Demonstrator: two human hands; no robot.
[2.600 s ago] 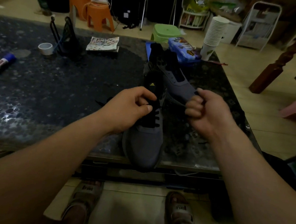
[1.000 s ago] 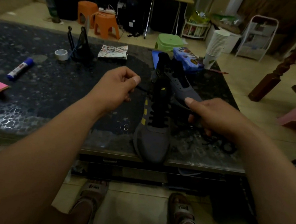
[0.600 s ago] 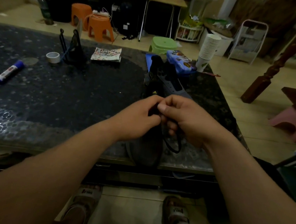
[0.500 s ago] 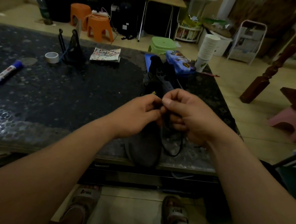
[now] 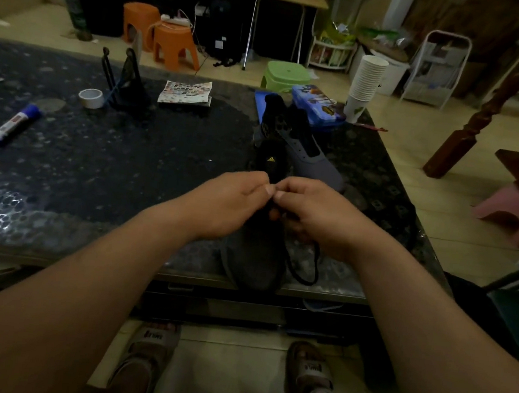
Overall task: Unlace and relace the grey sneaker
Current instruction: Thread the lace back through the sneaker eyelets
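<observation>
While a second grey shoe (image 5: 314, 165), seemingly without laces, lies farther in on the dark speckled stone table (image 5: 111, 164), a person works on the grey knit sneaker (image 5: 258, 260), which stands at the table's near edge with its toe at the rim. The left hand (image 5: 231, 206) and right hand (image 5: 316, 218) meet above its black tongue. Thumbs and forefingers are pinched tip to tip on the black shoelace (image 5: 305, 270), and a loop of it trails from under the right hand onto the tabletop beside the toe. The knuckles hide the eyelet rows, so how many are threaded cannot be told. Judging by the high, close pinch and the short loop left over, the unlacing looks done and the relacing is near its end. The final tightening or knot at the top seems to be what remains.
</observation>
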